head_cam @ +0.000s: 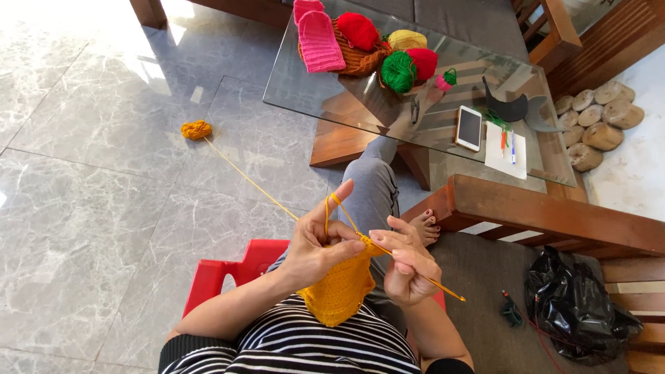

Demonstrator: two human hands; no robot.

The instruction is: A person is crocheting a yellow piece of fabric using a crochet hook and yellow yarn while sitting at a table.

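Observation:
My left hand (317, 239) pinches the top edge of a mustard-yellow crocheted piece (339, 289) that hangs over my lap. Yellow yarn (242, 173) loops over its raised index finger and runs across the floor to a small yellow yarn ball (197, 129). My right hand (405, 266) grips a thin crochet hook (443, 289), its tip at the work's upper edge and its handle pointing down to the right. The two hands are close together, almost touching.
A glass coffee table (346, 97) ahead carries a basket of coloured yarn balls (398, 70), pink knitted pieces (318, 38), scissors (415, 109), a phone (469, 127) and paper with pens (506, 149). A black plastic bag (575, 305) lies on the wooden sofa at right. A red stool (228, 270) is under me.

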